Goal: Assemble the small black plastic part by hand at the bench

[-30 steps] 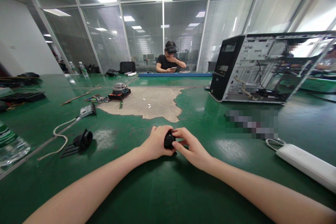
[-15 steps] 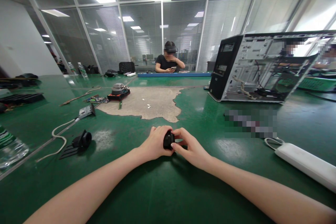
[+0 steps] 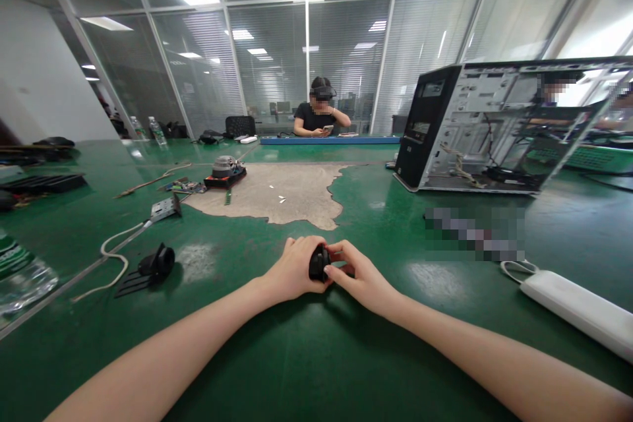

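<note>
A small black rounded part [image 3: 319, 264] is between my two hands, low over the green table; its exact kind I cannot make out. My left hand [image 3: 297, 268] wraps round its left side, with the back of the hand toward me. From the right, the thumb and fingers of my right hand [image 3: 357, 275] pinch its edge. Much of the part is hidden by the fingers. To the left of my hands lies a black plastic piece [image 3: 159, 262] with a round collar and flat prongs.
An open computer case [image 3: 429, 128] stands at the right, and a white power strip [image 3: 576, 306] lies nearer. A metal bracket [image 3: 165, 208], a cooler-like part [image 3: 225, 171] and a plastic bottle [image 3: 24, 270] are on the left. Opposite, a person [image 3: 321, 112] sits holding a phone.
Both hands stay on the black part with almost the same grip. The whole view has shifted very slightly; nothing else visibly moves.
</note>
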### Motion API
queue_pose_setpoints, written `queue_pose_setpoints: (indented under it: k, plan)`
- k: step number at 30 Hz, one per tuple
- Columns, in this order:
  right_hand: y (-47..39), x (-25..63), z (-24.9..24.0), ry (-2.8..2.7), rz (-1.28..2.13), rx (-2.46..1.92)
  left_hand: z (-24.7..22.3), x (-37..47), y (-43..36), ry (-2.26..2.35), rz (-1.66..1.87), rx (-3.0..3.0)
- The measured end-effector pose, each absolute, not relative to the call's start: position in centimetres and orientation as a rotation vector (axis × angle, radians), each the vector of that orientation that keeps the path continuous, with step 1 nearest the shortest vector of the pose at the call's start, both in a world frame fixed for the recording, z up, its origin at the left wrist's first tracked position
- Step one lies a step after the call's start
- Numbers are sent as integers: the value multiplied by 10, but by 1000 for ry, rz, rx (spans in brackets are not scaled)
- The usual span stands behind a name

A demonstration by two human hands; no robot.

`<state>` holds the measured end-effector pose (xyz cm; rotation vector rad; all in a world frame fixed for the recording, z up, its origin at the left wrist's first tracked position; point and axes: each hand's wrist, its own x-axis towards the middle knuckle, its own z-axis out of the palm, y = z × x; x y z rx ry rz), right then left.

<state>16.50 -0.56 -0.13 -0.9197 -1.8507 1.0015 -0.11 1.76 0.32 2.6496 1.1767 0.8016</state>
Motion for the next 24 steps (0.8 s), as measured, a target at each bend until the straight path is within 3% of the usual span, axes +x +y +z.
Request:
queue_pose_setpoints:
  k: [8, 18, 24]
  plan:
    - [-6, 165, -3, -1869, 874, -845, 4, -1, 17, 1175, 803, 2652]
    - [-5, 164, -3, -1822, 1084, -897, 3, -2, 18, 1177, 797, 2658]
    - [-6, 165, -3, -1855, 859, -871, 5, -1, 16, 1200, 780, 2661]
